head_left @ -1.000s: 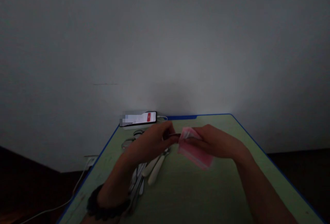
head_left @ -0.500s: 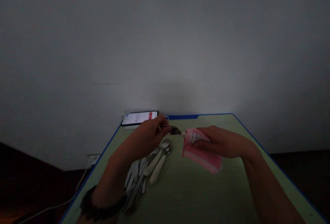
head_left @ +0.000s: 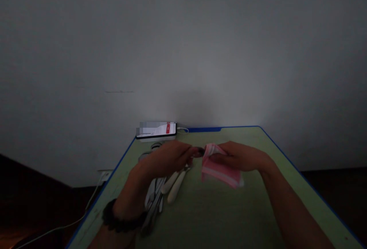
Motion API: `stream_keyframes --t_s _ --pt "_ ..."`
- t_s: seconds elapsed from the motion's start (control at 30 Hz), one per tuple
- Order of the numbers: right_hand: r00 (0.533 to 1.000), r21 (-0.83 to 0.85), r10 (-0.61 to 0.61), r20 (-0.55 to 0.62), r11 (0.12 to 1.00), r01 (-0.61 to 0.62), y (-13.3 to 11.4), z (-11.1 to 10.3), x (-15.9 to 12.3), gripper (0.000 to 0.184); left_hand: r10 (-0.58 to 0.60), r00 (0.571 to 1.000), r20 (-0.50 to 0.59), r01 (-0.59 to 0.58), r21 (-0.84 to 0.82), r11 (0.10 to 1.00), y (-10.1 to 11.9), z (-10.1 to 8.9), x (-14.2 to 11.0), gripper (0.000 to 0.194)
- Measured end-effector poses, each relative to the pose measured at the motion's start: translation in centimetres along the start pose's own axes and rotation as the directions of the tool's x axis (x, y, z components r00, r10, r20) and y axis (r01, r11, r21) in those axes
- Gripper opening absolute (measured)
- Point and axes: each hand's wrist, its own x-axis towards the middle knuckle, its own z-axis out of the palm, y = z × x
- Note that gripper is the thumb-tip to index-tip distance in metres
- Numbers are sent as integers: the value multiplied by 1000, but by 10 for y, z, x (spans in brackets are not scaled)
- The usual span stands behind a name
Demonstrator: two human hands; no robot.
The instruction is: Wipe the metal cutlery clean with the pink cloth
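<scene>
Your left hand [head_left: 174,154] pinches one end of a metal utensil [head_left: 201,151] between its fingers, above the green table [head_left: 218,218]. Your right hand [head_left: 239,156] grips a pink cloth [head_left: 220,171], its fingers pressed into the fabric, which hides the utensil's other end. White-handled cutlery [head_left: 176,188] lies beside your left forearm.

White-striped pink cloth [head_left: 220,168], cream handles [head_left: 175,189], green tabletop [head_left: 220,214] with blue edge [head_left: 205,129], black bracelet [head_left: 122,223]
</scene>
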Motion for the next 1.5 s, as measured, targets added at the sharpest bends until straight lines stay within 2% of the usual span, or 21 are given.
stream_keyframes --t_s 0.07,0.13,0.33,0.43,0.63,0.8,0.93,1.07,1.17,1.33,1.43,1.5 --pt "998 62 29 58 998 -33 3 -6 -7 38 -63 998 -14 62 -39 997 -5 -2 -3 40" --pt "998 80 19 65 996 -24 2 -9 -12 37 -85 996 -36 83 -52 995 -6 -2 -4 44" --pt "998 0 53 33 999 -53 -11 0 -6 34 51 997 -50 -44 130 991 9 3 4 26" --pt "998 -19 68 -9 997 -68 -14 3 -4 35 40 998 -51 -31 165 986 6 6 5 26" --pt "992 -18 -10 -129 1000 8 -15 -2 -7 40 -68 996 -65 74 96 993 -5 6 0 38" --pt "989 -73 -20 -149 997 9 -19 1 -1 33 -23 996 -85 35 141 989 3 1 1 33" --pt "977 -54 -34 -212 998 23 -20 8 4 34 -13 996 -84 22 102 995 15 -2 1 41" --pt "977 -60 -67 -202 997 56 -17 11 8 35 -5 998 -62 9 70 998 20 -1 2 45" --pt "986 -70 -45 -161 997 34 -15 8 5 35 -1 999 -39 3 57 998 13 -2 0 41" --pt "999 -20 -11 -52 1000 10 -12 -8 -8 34 -110 992 -68 105 -76 992 -9 -15 -17 42" --pt "997 -17 4 -73 1000 -5 -12 -17 -15 30 -181 980 -86 166 -159 973 -17 -25 -27 42" --pt "991 -53 36 -129 998 -43 -12 -19 -16 29 -230 968 -100 208 -193 959 -18 -29 -31 42"
